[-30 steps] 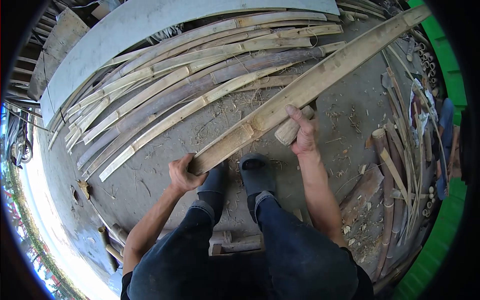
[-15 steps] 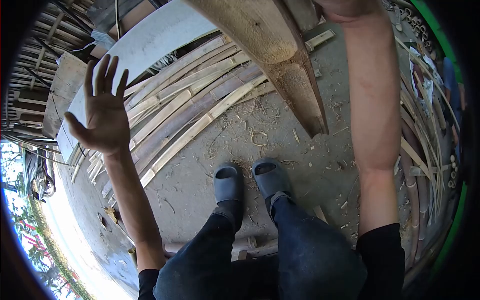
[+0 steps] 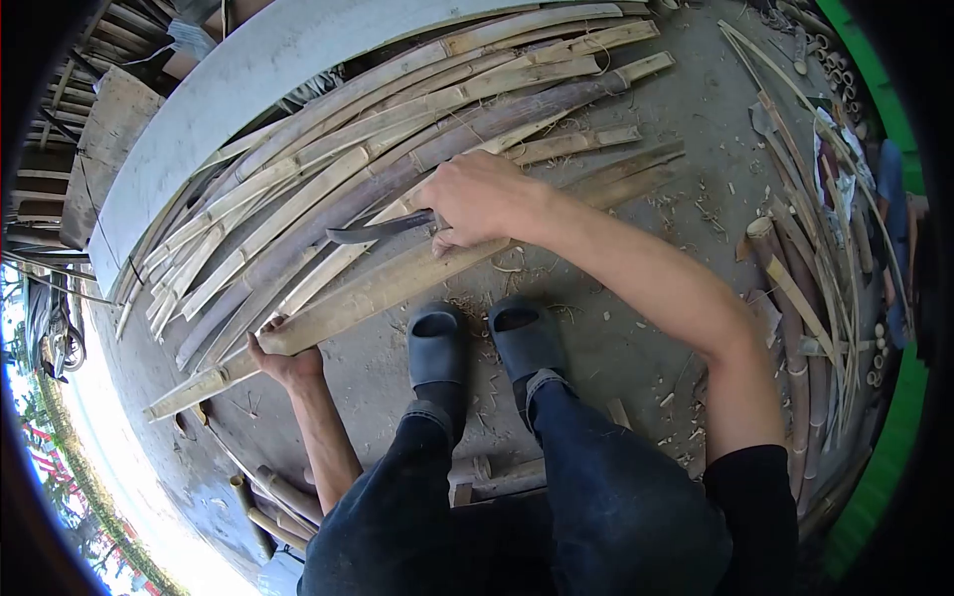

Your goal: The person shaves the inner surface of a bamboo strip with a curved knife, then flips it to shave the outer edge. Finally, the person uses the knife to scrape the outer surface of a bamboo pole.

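Note:
A long split bamboo piece (image 3: 373,290) slants across in front of my feet, from lower left to upper right. Near its left end, my left hand (image 3: 290,364) is closed around it, thumb and fingertips at its edges. My right hand (image 3: 475,199) is closed over the middle of the bamboo and also has a knife (image 3: 383,230) in its grip. The knife's dark, slightly curved blade points left above the bamboo; the palm hides its handle.
A pile of split bamboo strips (image 3: 298,189) lies just beyond, beside a pale curved panel (image 3: 268,74). Thin strips and bamboo poles (image 3: 800,377) lie at the right. Shavings litter the concrete floor around my grey slippers (image 3: 527,343). More bamboo pieces (image 3: 288,492) lie near my legs.
The bamboo piece has come down from close to my face and now lies slantwise. My left hand, open and raised before, has closed on it. My right hand has moved inward, showing the knife.

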A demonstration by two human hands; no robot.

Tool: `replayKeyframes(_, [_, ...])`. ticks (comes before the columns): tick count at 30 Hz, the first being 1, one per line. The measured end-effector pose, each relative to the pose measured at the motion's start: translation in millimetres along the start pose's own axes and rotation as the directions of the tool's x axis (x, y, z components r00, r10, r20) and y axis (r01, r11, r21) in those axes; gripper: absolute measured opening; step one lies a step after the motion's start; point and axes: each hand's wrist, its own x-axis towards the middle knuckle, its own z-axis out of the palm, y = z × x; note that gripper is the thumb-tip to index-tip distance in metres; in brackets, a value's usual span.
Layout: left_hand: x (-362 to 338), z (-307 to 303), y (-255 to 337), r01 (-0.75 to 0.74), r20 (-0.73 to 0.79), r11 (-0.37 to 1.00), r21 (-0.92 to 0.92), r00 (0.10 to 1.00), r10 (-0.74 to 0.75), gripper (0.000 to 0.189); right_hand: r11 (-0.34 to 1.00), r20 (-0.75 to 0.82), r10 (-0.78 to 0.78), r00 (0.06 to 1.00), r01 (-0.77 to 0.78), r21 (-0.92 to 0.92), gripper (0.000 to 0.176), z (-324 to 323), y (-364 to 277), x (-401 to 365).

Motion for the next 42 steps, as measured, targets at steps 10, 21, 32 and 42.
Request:
replayKeyframes(10, [15.4, -40.1, 7.8, -0.375, -0.164, 0.923, -0.087, 0.919, 0.358, 0.054, 0.914, -0.604, 0.395, 0.692, -0.229, 0.335, 0.035, 68.7, -51.5, -92.3])
replayKeyframes(21, [-76.5, 31.7, 15.7, -0.253, 0.558, 0.959, -0.124, 0.782, 0.278, 0.046, 0.769, -0.199, 0.573, 0.795, -0.437, 0.466, 0.047, 139.3, -32.0, -129.3])
replayKeyframes(32, [-95.5, 35.4, 10.5, -0.344, 0.479, 0.927, -0.151, 0.794, 0.373, 0.050, 0.662, 0.058, 0.686, 0.725, -0.656, 0.363, 0.042, 120.1, -31.9, -141.3])
replayKeyframes(42, [-92.5, 19.5, 10.8, -0.324, 0.331, 0.945, -0.049, 0.887, 0.321, 0.042, 0.539, 0.032, 0.823, 0.567, -0.797, 0.274, 0.034, 149.4, 13.1, -155.3])
